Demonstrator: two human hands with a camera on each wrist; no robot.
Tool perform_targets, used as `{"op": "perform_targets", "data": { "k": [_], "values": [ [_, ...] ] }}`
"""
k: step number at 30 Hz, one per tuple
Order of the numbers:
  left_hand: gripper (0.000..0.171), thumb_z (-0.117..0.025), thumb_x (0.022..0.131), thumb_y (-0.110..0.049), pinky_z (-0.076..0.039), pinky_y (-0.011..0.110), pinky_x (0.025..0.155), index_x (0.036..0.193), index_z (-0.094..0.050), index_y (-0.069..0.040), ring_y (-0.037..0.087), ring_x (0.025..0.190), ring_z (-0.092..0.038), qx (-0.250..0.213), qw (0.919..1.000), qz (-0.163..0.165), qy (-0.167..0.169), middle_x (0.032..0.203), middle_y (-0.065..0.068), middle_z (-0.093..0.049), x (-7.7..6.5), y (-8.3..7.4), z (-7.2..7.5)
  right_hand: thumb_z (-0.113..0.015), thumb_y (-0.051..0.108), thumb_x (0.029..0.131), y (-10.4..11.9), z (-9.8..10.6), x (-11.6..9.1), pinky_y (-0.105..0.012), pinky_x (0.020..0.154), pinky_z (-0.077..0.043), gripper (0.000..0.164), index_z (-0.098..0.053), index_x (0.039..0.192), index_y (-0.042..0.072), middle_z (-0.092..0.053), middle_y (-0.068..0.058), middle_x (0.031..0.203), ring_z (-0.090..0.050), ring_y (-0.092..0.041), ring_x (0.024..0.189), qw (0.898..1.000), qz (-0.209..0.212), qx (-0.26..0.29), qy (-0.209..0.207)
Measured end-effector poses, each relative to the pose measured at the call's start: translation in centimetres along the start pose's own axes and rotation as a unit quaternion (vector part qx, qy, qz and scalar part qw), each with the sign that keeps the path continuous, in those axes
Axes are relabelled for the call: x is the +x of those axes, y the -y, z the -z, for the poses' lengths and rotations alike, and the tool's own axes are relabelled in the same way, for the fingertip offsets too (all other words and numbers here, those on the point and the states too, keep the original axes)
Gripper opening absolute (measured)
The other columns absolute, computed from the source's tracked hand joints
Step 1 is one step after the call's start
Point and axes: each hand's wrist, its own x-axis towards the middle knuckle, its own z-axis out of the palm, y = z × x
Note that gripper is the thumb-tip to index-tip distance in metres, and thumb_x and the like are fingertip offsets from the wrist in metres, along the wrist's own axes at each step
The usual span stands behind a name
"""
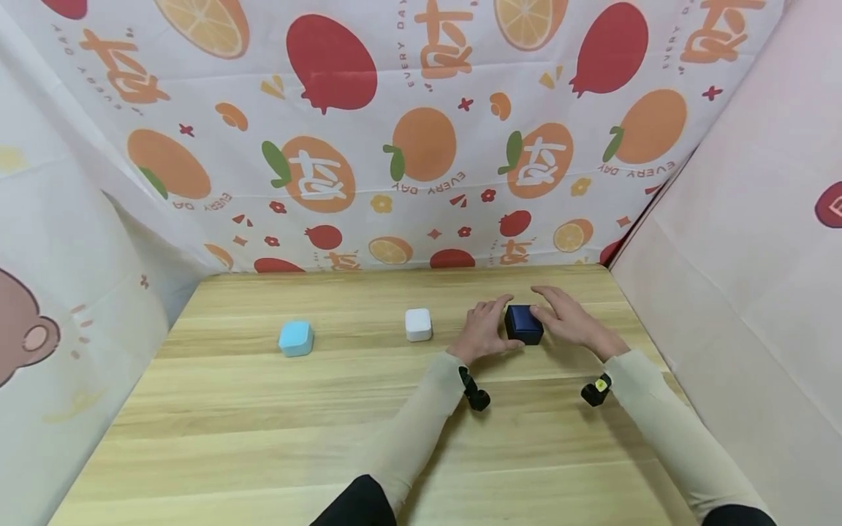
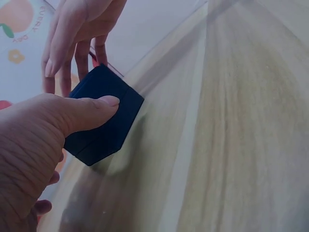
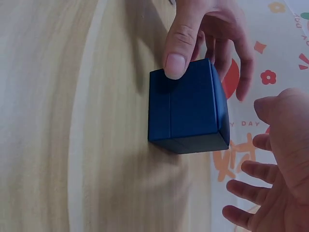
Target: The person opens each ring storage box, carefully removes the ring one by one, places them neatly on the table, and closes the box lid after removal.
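Head view: smooth dark-blue cubic box (image 1: 522,326) between my left hand (image 1: 485,330) and right hand (image 1: 571,320). Left thumb on its near face, fingers loose, not wrapped; right fingers spread, gripping nothing. Likely bracketed to steady it. Far edge of pale wood-grain table (image 1: 263,431) past my fingertips, white rounded cube (image 1: 418,325) left of left hand; most room's my side.

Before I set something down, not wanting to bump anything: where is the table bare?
The widest bare patch of table lies in front of the blue cube and white cube, left of the left sleeve. A smaller one separates those cubes. It is crowded at right, where the left hand and right hand flank the dark box.
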Motion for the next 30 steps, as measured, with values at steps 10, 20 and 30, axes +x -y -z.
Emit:
{"op": "perform_targets", "data": {
  "k": [10,20,30],
  "values": [
    [0.088,-0.084,0.084,-0.039,-0.041,0.050,0.108,0.154,-0.036,-0.017,0.035,0.132,-0.054,-0.007,0.9999,-0.010,-0.011,0.146,0.012,-0.059,0.4,-0.4,-0.4,-0.057,0.033,0.104,0.2,0.1,-0.5,-0.064,0.116,-0.033,0.063,-0.037,0.154,0.001,-0.039,-0.027,0.158,-0.036,-0.045,0.147,0.999,0.007,0.006,0.036],
    [0.075,-0.080,0.088,-0.035,-0.043,0.051,0.105,0.149,-0.043,-0.017,0.034,0.131,-0.053,-0.012,0.9998,-0.016,-0.001,0.146,0.010,-0.059,0.0,-0.3,-1.1,-0.061,0.030,0.102,-0.2,-1.0,-1.1,-0.063,0.113,-0.038,0.057,-0.046,0.148,0.001,-0.049,-0.026,0.150,-0.045,-0.044,0.140,0.999,0.037,-0.002,0.034],
    [0.074,-0.080,0.088,-0.033,-0.042,0.053,0.108,0.150,-0.041,-0.020,0.035,0.132,-0.052,-0.026,0.9996,-0.007,-0.007,0.146,0.009,-0.060,-0.1,-0.3,-0.8,-0.065,0.028,0.100,0.5,-1.0,-0.9,-0.062,0.109,-0.043,0.058,-0.047,0.148,0.001,-0.051,-0.028,0.148,-0.049,-0.045,0.137,0.998,0.040,0.004,0.038]
  ]
}}
